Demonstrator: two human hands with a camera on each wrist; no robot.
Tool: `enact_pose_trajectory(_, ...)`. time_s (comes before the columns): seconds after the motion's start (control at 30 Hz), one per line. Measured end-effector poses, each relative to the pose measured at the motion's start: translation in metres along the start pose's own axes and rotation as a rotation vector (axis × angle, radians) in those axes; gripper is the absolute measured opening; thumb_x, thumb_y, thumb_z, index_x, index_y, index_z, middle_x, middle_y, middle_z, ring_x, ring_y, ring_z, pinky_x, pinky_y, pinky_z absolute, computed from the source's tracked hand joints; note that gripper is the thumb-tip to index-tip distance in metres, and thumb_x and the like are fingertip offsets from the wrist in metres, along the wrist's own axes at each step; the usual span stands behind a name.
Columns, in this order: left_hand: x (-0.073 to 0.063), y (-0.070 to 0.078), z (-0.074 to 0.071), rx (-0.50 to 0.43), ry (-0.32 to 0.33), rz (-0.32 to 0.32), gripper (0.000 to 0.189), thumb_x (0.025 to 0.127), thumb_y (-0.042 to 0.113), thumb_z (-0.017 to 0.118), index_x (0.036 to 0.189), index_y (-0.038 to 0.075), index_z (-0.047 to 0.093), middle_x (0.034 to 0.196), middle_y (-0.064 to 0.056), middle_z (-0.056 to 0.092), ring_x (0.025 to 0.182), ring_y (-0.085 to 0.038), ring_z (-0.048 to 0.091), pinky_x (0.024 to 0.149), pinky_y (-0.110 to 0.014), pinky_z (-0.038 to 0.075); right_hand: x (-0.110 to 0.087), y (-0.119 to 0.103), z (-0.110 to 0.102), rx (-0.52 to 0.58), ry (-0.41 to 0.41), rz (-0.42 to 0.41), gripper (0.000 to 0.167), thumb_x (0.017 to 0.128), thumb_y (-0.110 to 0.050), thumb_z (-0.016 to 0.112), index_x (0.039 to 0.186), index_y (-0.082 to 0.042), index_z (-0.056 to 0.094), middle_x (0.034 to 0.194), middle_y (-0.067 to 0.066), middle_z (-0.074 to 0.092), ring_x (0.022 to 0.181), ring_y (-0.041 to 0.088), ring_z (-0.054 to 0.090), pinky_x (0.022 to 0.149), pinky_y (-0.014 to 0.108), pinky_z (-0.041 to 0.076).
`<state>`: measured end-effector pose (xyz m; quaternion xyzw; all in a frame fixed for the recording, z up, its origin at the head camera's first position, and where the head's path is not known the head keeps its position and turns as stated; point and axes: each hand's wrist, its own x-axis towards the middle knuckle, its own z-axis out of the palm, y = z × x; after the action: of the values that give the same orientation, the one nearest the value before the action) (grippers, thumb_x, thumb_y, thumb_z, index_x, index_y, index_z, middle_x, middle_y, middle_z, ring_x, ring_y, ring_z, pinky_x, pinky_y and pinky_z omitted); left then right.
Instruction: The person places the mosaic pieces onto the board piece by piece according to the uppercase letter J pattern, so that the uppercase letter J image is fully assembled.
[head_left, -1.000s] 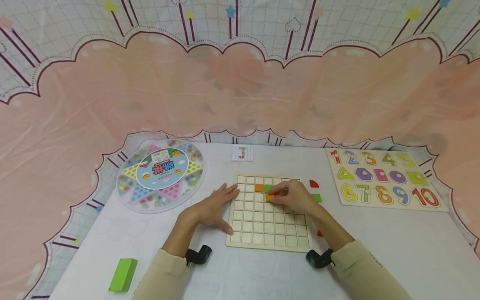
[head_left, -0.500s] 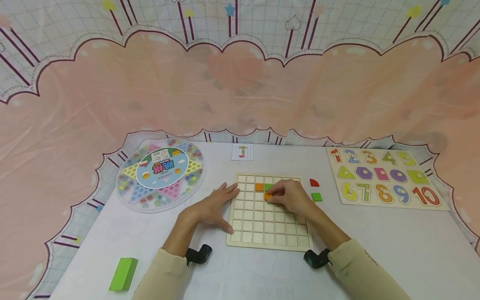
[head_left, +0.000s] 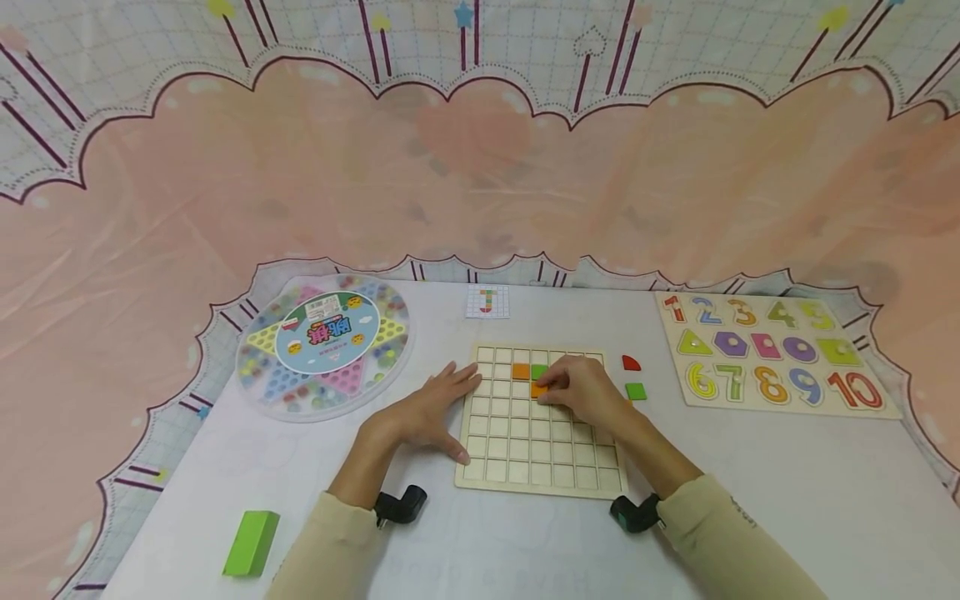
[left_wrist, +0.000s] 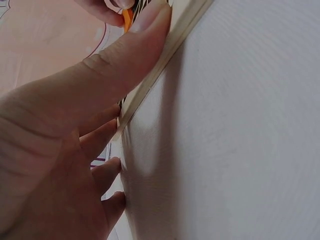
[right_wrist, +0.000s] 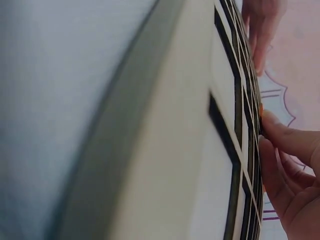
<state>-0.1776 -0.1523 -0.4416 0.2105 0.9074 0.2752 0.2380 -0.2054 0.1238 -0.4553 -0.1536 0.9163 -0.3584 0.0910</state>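
Observation:
A wooden grid board (head_left: 517, 479) lies on the white table, divided into small square cells. An orange tile (head_left: 521, 372) and a green tile (head_left: 537, 371) sit side by side in an upper row. Just below the green one, my right hand (head_left: 585, 393) pinches another orange square tile (head_left: 537, 390) between thumb and fingers at a cell, partly covering it. Spread along the board's left side, my left hand (head_left: 423, 417) touches the edge with its thumb and fingertips. The left wrist view shows that thumb (left_wrist: 145, 30) lying on the board's rim.
Right of the board lie a red quarter-round piece (head_left: 631, 363) and a green square tile (head_left: 636, 391). A pattern card (head_left: 487, 302) lies behind it. Farther out are a round board-game box (head_left: 326, 333), a number puzzle (head_left: 765, 354) and a green block (head_left: 251, 543).
The orange tile, tilted in my right hand a second ago, has come down flatter into the cell below the green tile. My left hand stays at the board's edge.

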Motion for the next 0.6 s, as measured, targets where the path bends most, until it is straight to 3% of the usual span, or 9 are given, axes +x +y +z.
enact_pose_trajectory(0.27,-0.0004,0.0016,-0.0006,0.005,-0.002,-0.012,0.117,0.066,0.027,0.096,0.161,0.01,0.03,0.175,-0.002,0.014,0.163,-0.032,-0.001,0.133,-0.054,0.007,0.0017,0.003,0.0,-0.005,0.007,-0.012,0.014,0.08,-0.013,0.086,0.094,-0.012,0.082,0.096,0.003,0.072,0.08,0.013,0.057,0.068,0.02,0.048)
enact_pose_trajectory(0.6,-0.0001,0.0023,-0.0011,0.013,-0.01,-0.023,0.117,0.067,0.027,0.096,0.161,0.011,0.03,0.175,-0.002,0.013,0.163,-0.032,-0.002,0.133,-0.053,0.007,0.0001,0.0016,-0.0003,-0.016,-0.003,-0.014,0.016,0.081,-0.012,0.085,0.097,-0.01,0.082,0.095,0.004,0.069,0.081,0.013,0.057,0.068,0.019,0.048)
